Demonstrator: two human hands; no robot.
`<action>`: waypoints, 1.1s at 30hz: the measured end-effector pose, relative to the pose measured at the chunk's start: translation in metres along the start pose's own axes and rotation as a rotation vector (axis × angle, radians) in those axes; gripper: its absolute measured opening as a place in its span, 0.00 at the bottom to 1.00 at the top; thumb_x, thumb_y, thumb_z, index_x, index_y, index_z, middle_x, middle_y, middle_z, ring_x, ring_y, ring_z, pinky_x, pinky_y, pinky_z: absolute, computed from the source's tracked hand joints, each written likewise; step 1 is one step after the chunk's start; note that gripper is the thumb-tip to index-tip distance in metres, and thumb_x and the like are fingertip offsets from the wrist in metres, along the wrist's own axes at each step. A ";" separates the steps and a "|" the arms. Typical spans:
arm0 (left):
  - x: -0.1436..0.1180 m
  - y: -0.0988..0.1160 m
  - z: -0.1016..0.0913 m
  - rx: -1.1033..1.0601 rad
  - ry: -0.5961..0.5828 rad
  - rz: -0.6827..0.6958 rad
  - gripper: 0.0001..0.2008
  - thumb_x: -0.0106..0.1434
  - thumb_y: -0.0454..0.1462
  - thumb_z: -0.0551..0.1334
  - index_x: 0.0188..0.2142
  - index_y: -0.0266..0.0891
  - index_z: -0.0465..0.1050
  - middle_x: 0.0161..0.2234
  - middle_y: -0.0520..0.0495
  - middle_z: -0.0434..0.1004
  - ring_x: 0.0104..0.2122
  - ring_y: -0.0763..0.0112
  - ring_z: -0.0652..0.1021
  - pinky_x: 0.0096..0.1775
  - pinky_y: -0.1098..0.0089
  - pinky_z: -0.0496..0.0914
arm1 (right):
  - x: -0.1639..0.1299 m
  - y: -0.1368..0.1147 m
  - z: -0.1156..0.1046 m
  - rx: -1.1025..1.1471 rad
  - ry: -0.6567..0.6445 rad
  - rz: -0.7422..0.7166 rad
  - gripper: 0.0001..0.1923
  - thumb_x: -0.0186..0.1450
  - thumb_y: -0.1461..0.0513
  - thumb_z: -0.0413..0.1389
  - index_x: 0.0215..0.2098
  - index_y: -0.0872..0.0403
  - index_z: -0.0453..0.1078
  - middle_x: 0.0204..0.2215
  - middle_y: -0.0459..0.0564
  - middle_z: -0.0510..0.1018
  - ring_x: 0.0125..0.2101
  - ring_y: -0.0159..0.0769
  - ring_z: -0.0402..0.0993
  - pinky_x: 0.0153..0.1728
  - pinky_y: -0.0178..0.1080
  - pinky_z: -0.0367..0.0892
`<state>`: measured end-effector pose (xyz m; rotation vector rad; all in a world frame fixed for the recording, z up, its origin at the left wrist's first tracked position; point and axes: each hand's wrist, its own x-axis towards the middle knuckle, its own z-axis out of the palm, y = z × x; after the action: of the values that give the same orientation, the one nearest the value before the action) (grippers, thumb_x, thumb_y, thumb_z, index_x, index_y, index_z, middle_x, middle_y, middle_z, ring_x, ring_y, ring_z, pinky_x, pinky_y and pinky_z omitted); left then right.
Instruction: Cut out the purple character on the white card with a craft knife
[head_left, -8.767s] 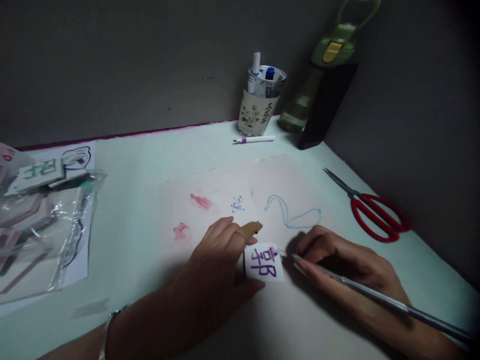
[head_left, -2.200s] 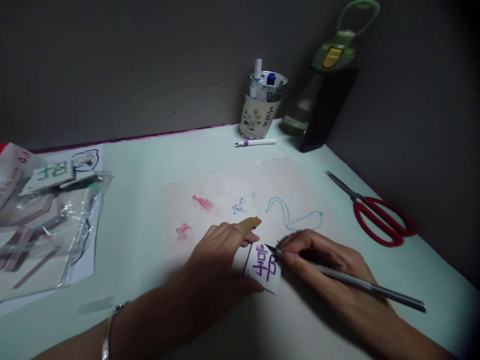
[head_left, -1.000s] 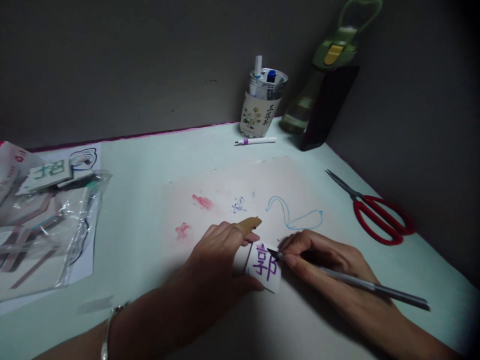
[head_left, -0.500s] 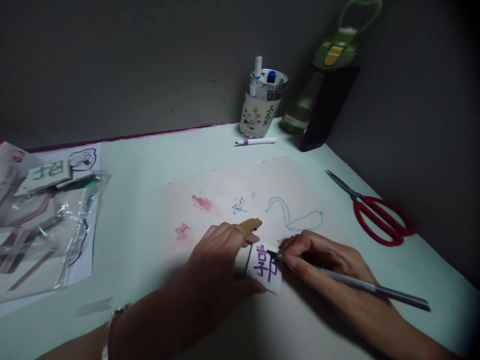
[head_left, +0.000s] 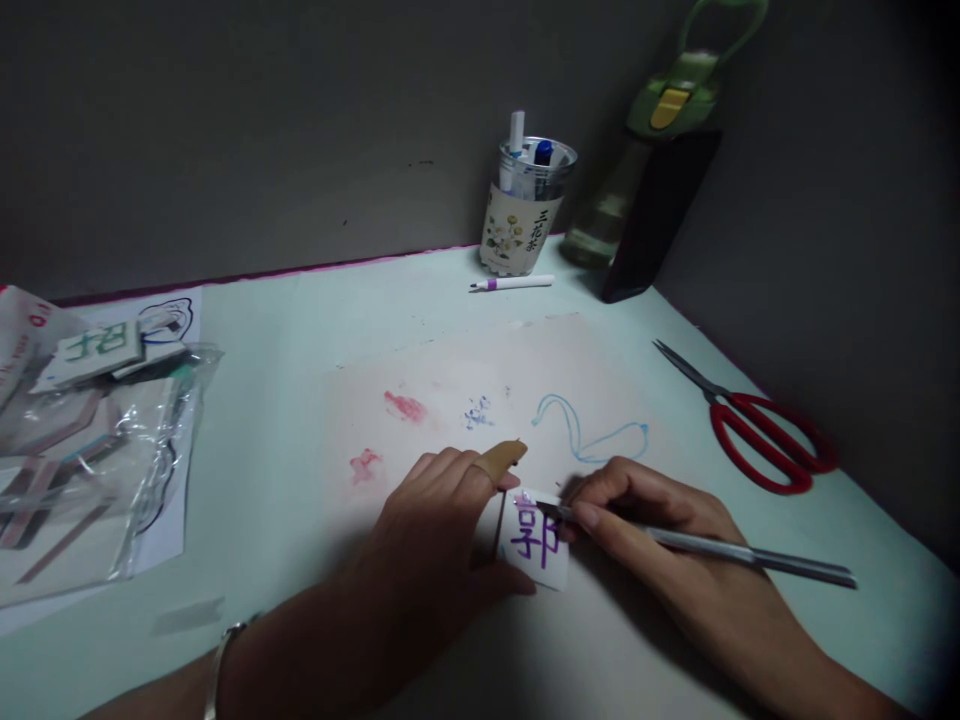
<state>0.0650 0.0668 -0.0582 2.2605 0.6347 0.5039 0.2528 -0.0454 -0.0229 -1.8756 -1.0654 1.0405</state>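
Working at a pale desk, the left hand pins a small white block bearing a purple character; the right hand, just beside it, pinches a slim carving knife, tip on the block's upper edge, apparently mid-carve.

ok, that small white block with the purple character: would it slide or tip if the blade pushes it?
Block probably slides easily: small, likely light, on smooth mat. Left hand pins it against the knife in the right hand. Tipping looks unlikely; it lies flat.

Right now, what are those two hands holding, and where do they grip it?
The right hand pinches a thin metal craft knife near its blade end. The left hand steadies a small white block by its left side.
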 end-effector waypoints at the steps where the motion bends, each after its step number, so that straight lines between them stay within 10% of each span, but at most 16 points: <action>1: 0.000 0.000 0.000 -0.003 -0.004 -0.002 0.48 0.43 0.40 0.81 0.61 0.43 0.63 0.46 0.48 0.80 0.43 0.55 0.77 0.44 0.56 0.72 | 0.000 0.001 0.000 0.004 -0.003 0.002 0.15 0.66 0.51 0.57 0.28 0.51 0.71 0.28 0.48 0.79 0.29 0.35 0.72 0.26 0.35 0.63; 33: -0.002 -0.001 -0.001 -0.045 -0.025 -0.015 0.45 0.45 0.38 0.81 0.59 0.46 0.62 0.48 0.48 0.79 0.45 0.55 0.76 0.47 0.55 0.71 | 0.000 0.003 0.000 0.029 0.006 -0.003 0.13 0.67 0.52 0.58 0.30 0.50 0.72 0.31 0.49 0.81 0.31 0.37 0.76 0.26 0.35 0.66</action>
<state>0.0624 0.0670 -0.0588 2.2144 0.6214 0.4768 0.2535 -0.0462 -0.0259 -1.8523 -1.0445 1.0429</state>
